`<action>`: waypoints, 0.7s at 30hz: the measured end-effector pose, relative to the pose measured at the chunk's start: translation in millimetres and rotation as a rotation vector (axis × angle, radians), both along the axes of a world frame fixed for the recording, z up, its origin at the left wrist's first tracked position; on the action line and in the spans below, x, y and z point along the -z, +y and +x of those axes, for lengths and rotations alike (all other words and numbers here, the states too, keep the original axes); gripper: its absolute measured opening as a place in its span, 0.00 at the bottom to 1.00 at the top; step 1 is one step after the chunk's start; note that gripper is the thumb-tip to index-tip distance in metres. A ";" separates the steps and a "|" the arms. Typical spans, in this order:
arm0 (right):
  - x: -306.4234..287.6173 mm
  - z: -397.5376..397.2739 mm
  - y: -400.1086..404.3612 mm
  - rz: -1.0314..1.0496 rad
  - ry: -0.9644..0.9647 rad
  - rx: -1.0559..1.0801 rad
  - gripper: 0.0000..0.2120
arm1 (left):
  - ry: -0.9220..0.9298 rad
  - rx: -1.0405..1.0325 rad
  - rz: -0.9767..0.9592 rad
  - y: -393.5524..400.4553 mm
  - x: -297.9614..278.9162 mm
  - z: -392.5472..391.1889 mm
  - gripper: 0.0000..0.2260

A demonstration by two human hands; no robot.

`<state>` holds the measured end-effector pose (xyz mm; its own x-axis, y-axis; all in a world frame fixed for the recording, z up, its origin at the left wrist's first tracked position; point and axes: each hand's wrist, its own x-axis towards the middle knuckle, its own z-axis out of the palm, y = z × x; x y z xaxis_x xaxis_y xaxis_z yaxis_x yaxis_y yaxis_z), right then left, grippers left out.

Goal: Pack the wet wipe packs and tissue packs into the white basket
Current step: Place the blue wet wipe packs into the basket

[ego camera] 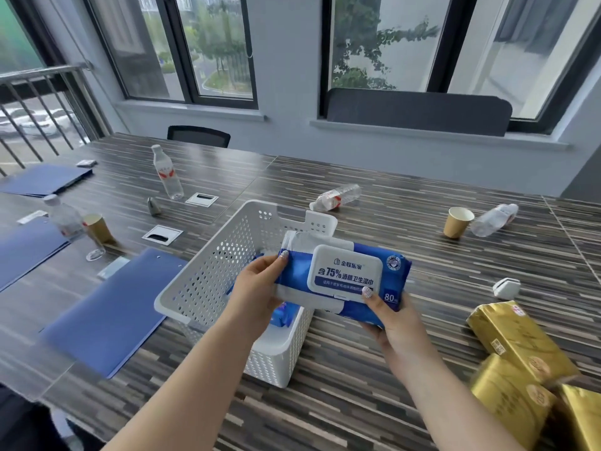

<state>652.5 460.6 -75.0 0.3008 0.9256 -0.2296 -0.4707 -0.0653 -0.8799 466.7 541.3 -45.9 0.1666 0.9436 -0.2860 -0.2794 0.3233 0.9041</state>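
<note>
A blue wet wipe pack (344,276) with a white flip lid is held flat above the right rim of the white perforated basket (208,275). My left hand (257,292) grips its left end and my right hand (390,323) holds its lower right side from underneath. Inside the basket, another blue pack (283,315) shows partly below my left hand. Three gold tissue packs lie on the table at the lower right: one (517,336) farthest, one (510,398) nearer, one (582,418) at the frame edge.
The striped table (390,369) carries blue folders (107,314), an upright water bottle (167,172), two bottles lying down (336,196) (494,219), paper cups (458,222) (97,227), a small white object (505,288) and cable hatches (162,234).
</note>
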 end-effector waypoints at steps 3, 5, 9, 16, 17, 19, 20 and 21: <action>-3.6 -19.6 6.0 -0.003 -0.007 0.000 0.25 | -0.063 -0.009 -0.082 8.4 -1.0 -19.2 0.06; -6.0 -33.5 10.1 -0.011 -0.014 0.011 0.24 | -0.070 -0.008 -0.124 14.2 0.9 -31.3 0.05; -8.8 -65.0 29.2 -0.058 0.004 0.062 0.21 | -0.086 -0.034 -0.242 24.5 3.1 -56.2 0.11; -3.9 -125.0 85.6 -0.213 0.036 0.117 0.17 | -0.339 -0.133 -0.453 41.8 12.6 -80.6 0.15; -1.4 -130.8 92.8 -0.234 0.013 0.110 0.18 | -0.339 -0.161 -0.465 46.3 14.8 -81.0 0.14; 7.2 -146.2 106.0 -0.304 -0.010 0.095 0.20 | -0.330 -0.200 -0.485 57.3 21.5 -84.5 0.14; 13.6 -152.7 112.2 -0.340 -0.009 0.085 0.21 | -0.318 -0.215 -0.504 62.5 25.2 -85.8 0.16; 19.1 -158.4 116.1 -0.382 -0.015 0.073 0.22 | -0.301 -0.226 -0.530 66.2 28.2 -87.0 0.17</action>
